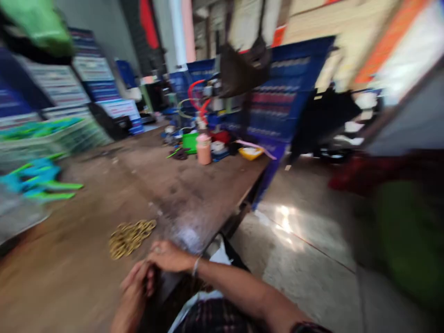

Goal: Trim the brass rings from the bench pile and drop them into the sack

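Note:
My left hand (136, 280) and my right hand (169, 255) meet at the near edge of the wooden table (194, 189). The fingers of both are curled in and touch or nearly touch. Whatever lies between them is too small or blurred to make out. A ring and a pale bracelet (196, 267) show on the right hand and wrist. Just beyond the hands, a loose pile of brass-coloured rings (132, 237) rests on the tabletop.
Blue and green strap-like pieces (41, 178) lie at the left, near a pale crate (55, 138) full of similar pieces. Towards the back stand a pink bottle (204, 149), a green container (190, 143) and a yellow dish (250, 153). Concrete floor (294, 259) lies right of the table edge.

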### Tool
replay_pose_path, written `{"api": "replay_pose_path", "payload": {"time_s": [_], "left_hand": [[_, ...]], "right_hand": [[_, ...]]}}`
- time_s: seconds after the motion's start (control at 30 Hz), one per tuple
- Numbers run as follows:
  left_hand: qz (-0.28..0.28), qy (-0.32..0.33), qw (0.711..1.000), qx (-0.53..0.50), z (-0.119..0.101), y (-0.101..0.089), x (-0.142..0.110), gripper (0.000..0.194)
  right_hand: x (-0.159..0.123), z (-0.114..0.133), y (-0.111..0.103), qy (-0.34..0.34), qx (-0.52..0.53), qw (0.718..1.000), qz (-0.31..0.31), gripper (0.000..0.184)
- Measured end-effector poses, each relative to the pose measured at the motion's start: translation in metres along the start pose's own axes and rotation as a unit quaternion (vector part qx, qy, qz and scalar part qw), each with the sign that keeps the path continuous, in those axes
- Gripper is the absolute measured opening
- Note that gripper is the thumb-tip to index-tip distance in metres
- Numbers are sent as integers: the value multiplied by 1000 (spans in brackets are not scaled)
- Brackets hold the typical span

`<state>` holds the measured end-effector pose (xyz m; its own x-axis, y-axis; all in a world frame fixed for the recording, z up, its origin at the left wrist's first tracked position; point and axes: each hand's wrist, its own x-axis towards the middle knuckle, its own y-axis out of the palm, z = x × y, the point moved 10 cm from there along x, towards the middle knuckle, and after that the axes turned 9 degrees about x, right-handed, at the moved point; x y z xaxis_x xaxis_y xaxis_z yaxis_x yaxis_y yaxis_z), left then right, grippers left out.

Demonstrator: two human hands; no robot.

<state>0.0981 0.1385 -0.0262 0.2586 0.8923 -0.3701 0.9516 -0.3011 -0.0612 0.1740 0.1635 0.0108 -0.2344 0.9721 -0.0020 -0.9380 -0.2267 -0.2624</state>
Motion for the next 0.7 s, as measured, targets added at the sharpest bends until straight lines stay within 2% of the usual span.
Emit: {"api": "replay_pose_path", "payload": {"time_s": [0.1, 0.2, 0.33, 0.47, 0.6, 0.7], "left_hand": [[-36, 29, 999, -28, 3, -11, 1, 35], [-30, 48, 998, -27, 1, -11, -1, 31], [-20, 53, 996, -67, 3, -13, -8, 30], [-23, 61, 995, -79, 4, -18, -9, 29], [-41, 73, 996, -44, -1, -23, -9, 30], [-47, 72, 996, -33, -3, -24, -11, 31]], "right_hand": [[3, -23, 12, 65, 69, 995, 31, 19], [6, -20, 6, 33, 49, 998, 10, 15], [4, -13, 4, 27, 3, 1000, 13, 23], [1, -15, 5, 50, -93, 994, 3, 24], [-5, -12, 20, 20, -233, 970, 61, 19], [-9, -9, 27, 2, -291, 953, 79, 22]]}}
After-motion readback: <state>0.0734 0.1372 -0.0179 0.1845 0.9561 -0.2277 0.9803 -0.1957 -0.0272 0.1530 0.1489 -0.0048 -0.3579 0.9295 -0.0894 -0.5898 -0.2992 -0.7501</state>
